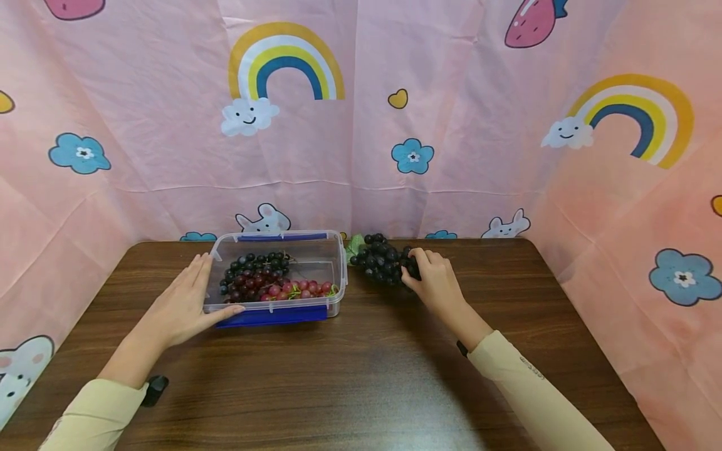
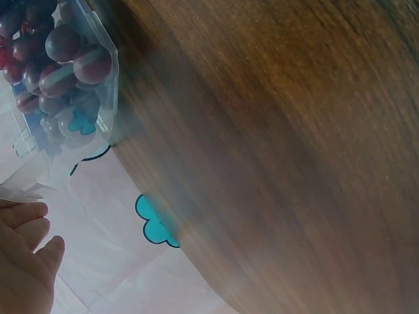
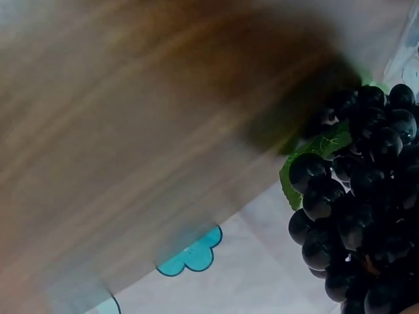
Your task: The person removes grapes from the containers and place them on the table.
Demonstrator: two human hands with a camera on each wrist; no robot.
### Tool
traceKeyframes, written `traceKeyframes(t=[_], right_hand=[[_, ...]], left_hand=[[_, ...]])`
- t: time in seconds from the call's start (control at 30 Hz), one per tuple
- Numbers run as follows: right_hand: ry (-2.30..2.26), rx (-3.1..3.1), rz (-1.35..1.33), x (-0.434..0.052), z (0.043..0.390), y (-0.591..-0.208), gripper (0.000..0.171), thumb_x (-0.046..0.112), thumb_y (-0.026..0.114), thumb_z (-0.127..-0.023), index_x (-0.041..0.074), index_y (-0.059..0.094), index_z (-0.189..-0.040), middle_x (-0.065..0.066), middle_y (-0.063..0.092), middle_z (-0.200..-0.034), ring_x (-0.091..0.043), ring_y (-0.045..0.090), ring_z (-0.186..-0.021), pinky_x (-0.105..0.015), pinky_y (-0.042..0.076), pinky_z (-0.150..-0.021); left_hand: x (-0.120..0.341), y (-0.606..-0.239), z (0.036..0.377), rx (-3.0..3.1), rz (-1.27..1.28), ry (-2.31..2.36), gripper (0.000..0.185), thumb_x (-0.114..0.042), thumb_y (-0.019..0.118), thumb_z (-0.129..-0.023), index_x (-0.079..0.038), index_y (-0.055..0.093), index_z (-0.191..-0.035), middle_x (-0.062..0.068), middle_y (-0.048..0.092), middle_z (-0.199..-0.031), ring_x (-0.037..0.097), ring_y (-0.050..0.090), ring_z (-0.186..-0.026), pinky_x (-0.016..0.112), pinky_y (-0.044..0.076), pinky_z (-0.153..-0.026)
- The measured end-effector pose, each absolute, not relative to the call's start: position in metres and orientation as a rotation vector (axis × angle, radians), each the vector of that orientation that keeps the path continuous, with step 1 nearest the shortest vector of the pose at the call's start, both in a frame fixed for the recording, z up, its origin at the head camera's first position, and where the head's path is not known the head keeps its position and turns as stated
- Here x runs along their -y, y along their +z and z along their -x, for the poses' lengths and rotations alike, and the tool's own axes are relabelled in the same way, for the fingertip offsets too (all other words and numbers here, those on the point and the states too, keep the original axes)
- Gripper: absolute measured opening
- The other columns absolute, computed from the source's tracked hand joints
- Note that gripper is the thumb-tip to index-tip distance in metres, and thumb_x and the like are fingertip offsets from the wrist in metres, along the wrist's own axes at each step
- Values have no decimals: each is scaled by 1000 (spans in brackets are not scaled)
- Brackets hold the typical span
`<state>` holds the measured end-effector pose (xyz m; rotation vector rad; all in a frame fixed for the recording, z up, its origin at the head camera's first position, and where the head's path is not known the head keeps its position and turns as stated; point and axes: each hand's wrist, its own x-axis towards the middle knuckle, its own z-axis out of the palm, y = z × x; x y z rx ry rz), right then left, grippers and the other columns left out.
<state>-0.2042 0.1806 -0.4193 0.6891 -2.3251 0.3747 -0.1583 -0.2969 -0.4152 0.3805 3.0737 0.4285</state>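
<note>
A clear plastic box (image 1: 336, 307) with blue latches (image 1: 271, 316) stands at the table's back left. In it lie black grapes (image 1: 265, 260), dark red grapes (image 1: 251, 288) and pinkish-red grapes (image 1: 304, 289). My left hand (image 1: 177, 313) rests at the box's left end, fingers straight along the side and thumb out over the front rim. To the right of the box, my right hand (image 1: 437, 282) grips the right end of a bunch of black grapes (image 1: 379, 260). Green leaves (image 3: 294, 173) show among these grapes in the right wrist view.
The brown wooden table (image 1: 350, 376) runs back to a pink printed cloth (image 1: 361, 156), which hangs behind it and along both sides. A black wrist strap piece (image 1: 155, 389) sits by the left sleeve.
</note>
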Motion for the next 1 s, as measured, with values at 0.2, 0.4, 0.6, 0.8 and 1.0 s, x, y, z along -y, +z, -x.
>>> traceKeyframes(t=[0.2, 0.4, 0.6, 0.8, 1.0], right_hand=[[398, 2346, -709, -183, 196, -430, 33, 8, 89, -84, -3, 68, -106, -15, 71, -84, -31, 67, -69, -47, 58, -63], [417, 2372, -710, -184, 188, -439, 33, 10, 89, -84, -3, 68, -107, -15, 72, -86, -30, 68, -70, -48, 60, -66], [428, 2385, -685, -184, 182, -443, 35, 12, 90, -84, -3, 69, -108, -15, 72, -88, -31, 68, -72, -50, 60, -68], [357, 2441, -637, -186, 177, -451, 38, 18, 89, -85, -1, 69, -111, -14, 72, -93, -34, 70, -80, -49, 58, -68], [393, 2445, -633, -189, 174, -455, 42, 18, 90, -85, -2, 68, -116, -17, 71, -102, -35, 70, -89, -52, 59, -76]], left_hand=[[298, -414, 159, -3072, -385, 421, 126, -71, 64, -93, 13, 2, -164, 39, 5, -170, 57, 11, -157, 71, 19, -124], [299, -416, 159, -3074, -391, 413, 127, -71, 66, -92, 12, 2, -164, 38, 7, -170, 56, 12, -157, 72, 22, -123], [299, -415, 159, -3069, -388, 417, 127, -71, 65, -93, 11, 0, -164, 38, 5, -170, 56, 11, -158, 71, 20, -123], [298, -415, 158, -3064, -382, 425, 127, -71, 65, -93, 12, 0, -164, 38, 4, -170, 56, 10, -158, 71, 20, -123], [298, -416, 158, -3069, -381, 429, 127, -70, 66, -93, 12, 0, -164, 38, 4, -170, 56, 11, -157, 72, 21, -122]])
